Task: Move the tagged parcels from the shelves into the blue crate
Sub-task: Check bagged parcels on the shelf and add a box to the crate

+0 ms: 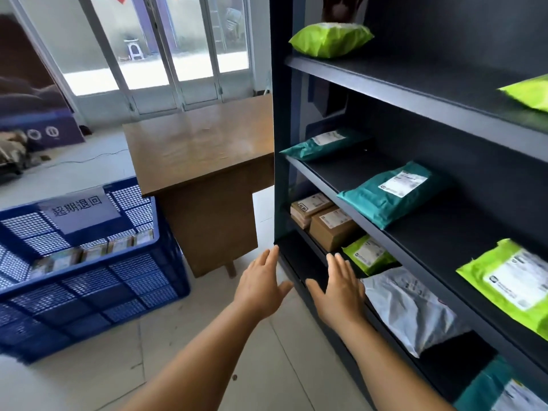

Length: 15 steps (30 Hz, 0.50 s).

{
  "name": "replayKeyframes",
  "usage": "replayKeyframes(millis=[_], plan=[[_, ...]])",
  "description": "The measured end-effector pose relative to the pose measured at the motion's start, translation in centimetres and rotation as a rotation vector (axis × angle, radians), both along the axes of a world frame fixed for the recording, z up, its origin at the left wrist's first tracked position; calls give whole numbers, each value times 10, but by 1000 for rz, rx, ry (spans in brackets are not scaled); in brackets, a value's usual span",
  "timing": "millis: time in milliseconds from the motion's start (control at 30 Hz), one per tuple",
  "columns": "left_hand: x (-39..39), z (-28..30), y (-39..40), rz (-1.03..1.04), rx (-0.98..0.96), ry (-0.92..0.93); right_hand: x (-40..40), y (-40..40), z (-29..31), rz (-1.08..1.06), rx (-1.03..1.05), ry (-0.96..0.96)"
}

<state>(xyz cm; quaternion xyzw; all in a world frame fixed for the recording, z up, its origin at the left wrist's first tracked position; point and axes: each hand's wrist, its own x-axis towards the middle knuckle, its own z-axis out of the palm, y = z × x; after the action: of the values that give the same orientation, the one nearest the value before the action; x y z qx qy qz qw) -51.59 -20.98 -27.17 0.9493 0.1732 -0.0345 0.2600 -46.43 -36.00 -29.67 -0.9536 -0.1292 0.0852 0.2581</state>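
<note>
A dark shelf unit point(370, 81) fills the right side. On it lie green point(330, 40), teal point(391, 194) and grey point(412, 310) mailer bags with labels, plus two brown boxes point(329, 223) low down. A blue mesh crate point(89, 280) with a paper sign stands on the floor at left, several boxes inside. My left hand point(261, 283) hovers empty, fingers apart, by the shelf's front corner. My right hand point(341, 289) is also empty and spread, at the lower shelf's edge, just left of the grey bag and below a small green bag point(367, 256).
A brown wooden table point(195, 149) stands between the crate and the shelf unit. Glass doors point(166, 48) are behind it. Pale floor tiles point(207, 351) lie under my arms. A purple box point(41, 129) sits at the far left.
</note>
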Motion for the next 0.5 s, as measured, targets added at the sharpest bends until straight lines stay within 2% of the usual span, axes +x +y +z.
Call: replayKeyframes(millis=[267, 500], plan=[[72, -22, 55, -37, -45, 52, 68, 44, -19, -66, -24, 36], [168, -36, 133, -150, -71, 52, 142, 117, -31, -189, -51, 55]])
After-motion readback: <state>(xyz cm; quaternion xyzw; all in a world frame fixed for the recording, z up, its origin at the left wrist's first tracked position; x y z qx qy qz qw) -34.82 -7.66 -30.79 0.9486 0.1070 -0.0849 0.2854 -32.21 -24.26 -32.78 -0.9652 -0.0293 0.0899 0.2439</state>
